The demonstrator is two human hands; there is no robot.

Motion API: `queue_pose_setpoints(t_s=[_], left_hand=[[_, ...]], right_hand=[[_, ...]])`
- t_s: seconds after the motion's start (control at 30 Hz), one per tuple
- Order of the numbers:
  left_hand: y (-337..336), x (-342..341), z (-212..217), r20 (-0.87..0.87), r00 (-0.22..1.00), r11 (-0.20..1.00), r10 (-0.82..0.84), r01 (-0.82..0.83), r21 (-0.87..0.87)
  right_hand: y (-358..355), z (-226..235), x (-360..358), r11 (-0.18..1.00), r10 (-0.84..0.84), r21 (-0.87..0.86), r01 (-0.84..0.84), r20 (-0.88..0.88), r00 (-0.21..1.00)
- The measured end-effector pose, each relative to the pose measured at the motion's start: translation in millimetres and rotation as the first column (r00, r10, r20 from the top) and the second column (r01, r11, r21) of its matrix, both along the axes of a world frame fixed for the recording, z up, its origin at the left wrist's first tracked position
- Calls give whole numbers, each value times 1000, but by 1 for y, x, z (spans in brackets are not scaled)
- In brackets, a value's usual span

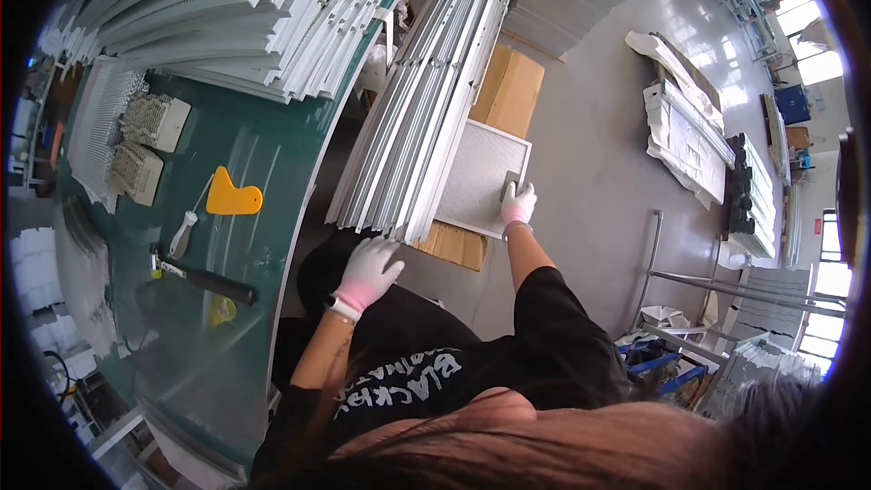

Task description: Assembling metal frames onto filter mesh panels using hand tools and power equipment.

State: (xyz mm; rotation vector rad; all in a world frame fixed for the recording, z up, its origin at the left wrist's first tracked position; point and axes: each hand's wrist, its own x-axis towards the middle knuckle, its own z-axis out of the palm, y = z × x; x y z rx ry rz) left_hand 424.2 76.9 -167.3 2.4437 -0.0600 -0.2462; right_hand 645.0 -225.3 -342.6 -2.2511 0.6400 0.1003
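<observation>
My right hand (517, 206), in a white glove with a pink cuff, closes on a small grey, flat piece (511, 183) at the right side of a white-framed panel (472, 172). The panel has a fine, pale textured face and lies partly under a long stack of metal strips. What the grey piece is, I cannot make out. My left hand (370, 270), gloved the same way, is held above my lap with its fingers apart and nothing in them. It is just below the near ends of the white and grey metal strips (408, 136).
To the left, a green table (245, 272) carries a hammer (204, 281), a screwdriver (184, 234), a yellow scraper (233, 193) and heaped metal strips (245, 18). Cardboard (508, 86) lies by the panel. Wrapped strips (685, 127) and a metal rack (655, 254) stand on the right.
</observation>
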Motion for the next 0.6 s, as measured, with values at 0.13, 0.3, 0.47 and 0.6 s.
queue_pose_setpoints(t_s=[0.13,0.3,0.47,0.6], left_hand=[[1,-67,44,104,972,978,209,-206,-41],[-14,-130,73,123,957,964,265,-264,-19],[-21,-175,102,97,913,917,396,-400,17],[-19,-213,136,219,867,869,448,-480,119]], right_hand=[[27,50,-24,682,641,-541,-492,117,759],[59,77,-53,248,778,-386,-888,-467,420],[77,94,-53,285,750,-360,-889,-493,440],[86,106,-51,277,745,-335,-900,-517,422]])
